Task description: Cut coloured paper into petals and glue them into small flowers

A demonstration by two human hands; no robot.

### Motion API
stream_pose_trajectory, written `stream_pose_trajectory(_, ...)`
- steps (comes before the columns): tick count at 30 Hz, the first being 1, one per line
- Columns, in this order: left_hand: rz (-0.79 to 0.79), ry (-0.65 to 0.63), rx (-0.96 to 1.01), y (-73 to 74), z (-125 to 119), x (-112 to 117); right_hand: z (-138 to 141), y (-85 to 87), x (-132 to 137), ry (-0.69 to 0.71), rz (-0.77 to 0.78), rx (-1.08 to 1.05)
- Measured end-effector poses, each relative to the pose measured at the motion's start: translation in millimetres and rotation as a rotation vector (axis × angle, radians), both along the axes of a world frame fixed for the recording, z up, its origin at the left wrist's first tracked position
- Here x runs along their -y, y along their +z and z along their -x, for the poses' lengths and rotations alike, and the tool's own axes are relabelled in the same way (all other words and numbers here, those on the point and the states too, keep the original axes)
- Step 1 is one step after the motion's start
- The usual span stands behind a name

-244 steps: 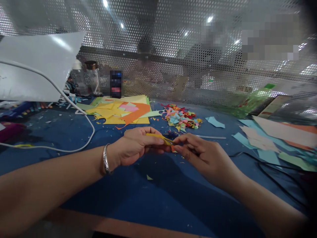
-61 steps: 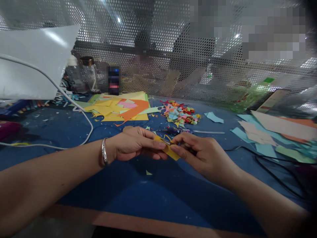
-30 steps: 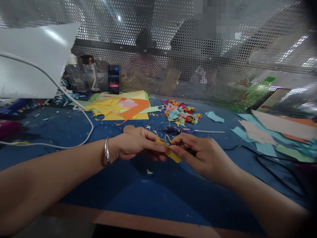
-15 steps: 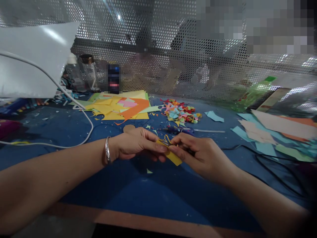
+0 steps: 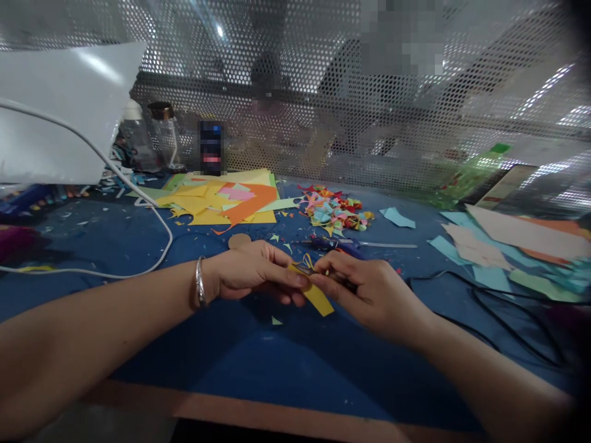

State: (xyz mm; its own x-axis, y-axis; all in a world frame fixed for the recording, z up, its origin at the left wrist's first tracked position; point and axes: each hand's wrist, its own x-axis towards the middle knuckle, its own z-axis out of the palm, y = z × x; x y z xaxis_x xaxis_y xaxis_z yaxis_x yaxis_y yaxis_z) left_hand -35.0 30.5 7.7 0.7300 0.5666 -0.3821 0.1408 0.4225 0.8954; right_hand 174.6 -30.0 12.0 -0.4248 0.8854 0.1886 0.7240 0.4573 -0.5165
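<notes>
My left hand (image 5: pixel 249 274), a silver bangle (image 5: pixel 199 282) on its wrist, pinches one end of a small yellow paper piece (image 5: pixel 319 299) just above the blue table mat (image 5: pixel 277 360). My right hand (image 5: pixel 369 292) is closed at the paper's other side, its fingers wrapped round what looks like small dark scissors, mostly hidden. Thin curled yellow slivers (image 5: pixel 308 263) stick up from the paper between the two hands. A tiny yellow scrap (image 5: pixel 276 320) lies on the mat below them.
Yellow and orange sheets (image 5: pixel 226 203) and a heap of coloured scraps (image 5: pixel 335 212) lie beyond the hands. A blue pen-like tool (image 5: pixel 341 244), a white cable (image 5: pixel 157 209), a black cable (image 5: pixel 484 314), pale sheets (image 5: pixel 498 246), jars (image 5: pixel 164 135) and a perforated screen (image 5: pixel 323 92) surround them.
Both hands have stayed together in the same place. The yellow piece has turned so its free end hangs lower, and curled slivers have appeared at its top edge.
</notes>
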Motion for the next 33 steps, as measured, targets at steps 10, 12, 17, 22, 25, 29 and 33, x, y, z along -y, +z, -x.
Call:
stream_pose_trajectory(10, -0.237, -0.098, -0.176, 8.9, 12, -11, -2, -0.8, -6, -0.010, 0.003, 0.019)
stream_pose_trajectory(12, -0.390, -0.172, -0.261, 16.1, 21, -18, -4, 0.0, -7, -0.020, 0.005, 0.023)
stream_pose_trajectory(17, -1.044, -0.184, -0.693, 34.9, 36, -20, -6, 1.7, -8, -0.002, 0.016, 0.047)
stream_pose_trajectory(22, -1.295, -0.093, -0.818, 37.8, 38, -11, -4, 0.9, -7, 0.035, 0.055, 0.046)
stream_pose_trajectory(25, -1.254, -0.105, -0.708, 36.6, 33, -10, -4, -1.2, -8, 0.060, 0.082, 0.038)
stream_pose_trajectory(29, -1.098, -0.126, -0.558, 38.4, 22, -12, -5, -3.4, -9, 0.085, 0.074, 0.050)
stream_pose_trajectory(33, -0.943, -0.260, -0.386, 35.9, 16, -16, -6, -4.7, -10, 0.122, 0.041, 0.079)
